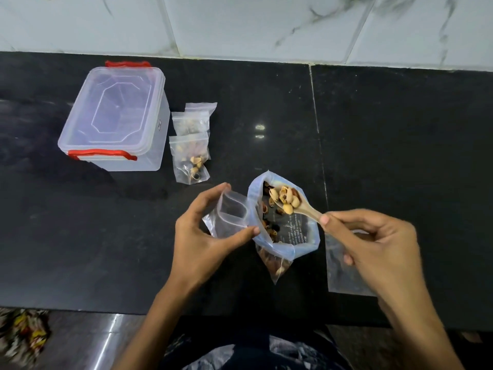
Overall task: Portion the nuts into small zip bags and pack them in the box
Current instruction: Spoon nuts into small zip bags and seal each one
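A heap of nuts [286, 199], shelled and in split shells, sits in the bowl of a wooden spoon [298, 206] held over the open mouth of the large nut bag [285, 236], which stands on the black bench [400, 156] with more nuts inside it. The right hand [373, 244] is closed on the spoon's handle, pinching it between thumb and fingers. Just to the left, touching the large bag's rim, a small zip bag [229, 217] is held open and empty by the left hand [205, 233], thumb on its near edge and fingers curled over its far edge. Under the right hand lies a flat stack of empty zip bags [344, 276] on the bench. Farther back and to the left, two filled small bags [190, 153] lie on the bench, one overlapping the other, with a third bag's top showing behind them. Just beside these stands the clear plastic box [114, 118], its lid on and its red latches [102, 154] at front and back. White marbled tiles [266, 25] back the bench.
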### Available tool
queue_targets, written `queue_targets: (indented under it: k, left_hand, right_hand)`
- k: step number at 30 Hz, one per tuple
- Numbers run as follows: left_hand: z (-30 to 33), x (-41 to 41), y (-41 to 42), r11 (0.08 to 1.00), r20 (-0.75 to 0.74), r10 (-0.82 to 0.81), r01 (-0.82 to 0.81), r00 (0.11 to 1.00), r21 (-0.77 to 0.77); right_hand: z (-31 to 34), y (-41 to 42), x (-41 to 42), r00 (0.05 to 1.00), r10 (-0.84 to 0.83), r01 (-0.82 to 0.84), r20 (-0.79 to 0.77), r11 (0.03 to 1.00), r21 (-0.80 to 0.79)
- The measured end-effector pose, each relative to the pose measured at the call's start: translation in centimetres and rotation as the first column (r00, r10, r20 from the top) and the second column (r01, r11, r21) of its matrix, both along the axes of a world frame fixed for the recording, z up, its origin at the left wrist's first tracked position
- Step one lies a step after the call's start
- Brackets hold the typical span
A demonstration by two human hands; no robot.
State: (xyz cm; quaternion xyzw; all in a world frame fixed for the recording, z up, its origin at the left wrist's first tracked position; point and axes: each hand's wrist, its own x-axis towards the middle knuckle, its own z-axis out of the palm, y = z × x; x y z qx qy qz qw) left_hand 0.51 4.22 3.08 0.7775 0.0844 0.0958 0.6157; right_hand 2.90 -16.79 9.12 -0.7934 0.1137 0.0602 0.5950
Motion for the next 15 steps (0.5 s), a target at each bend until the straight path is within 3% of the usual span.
queue_targets:
  k: [4,10,15]
  left_hand:
    - [0.1,0.4,-0.8,1.0,0.023,-0.006,0.006,1.0,0.012]
    - [-0.1,0.3,-1.3,0.996,0.035,0.023,-0.02,0.999,-0.082]
    - [-0.6,-0.1,-1.3,0.991,0.017,0.055,-0.052,0.998,-0.12]
  right_hand:
    - [2.1,1.9,-0.9,0.976,0.098,-0.103,0.196,0.995,0.015]
    - [0.6,4.3,-2.0,0.804,0.334,-0.106,0.491,0.894,-0.435]
    - [-0.8,4.5,-2.6,0.718,0.409,-0.068,0.564,0.847,-0.528]
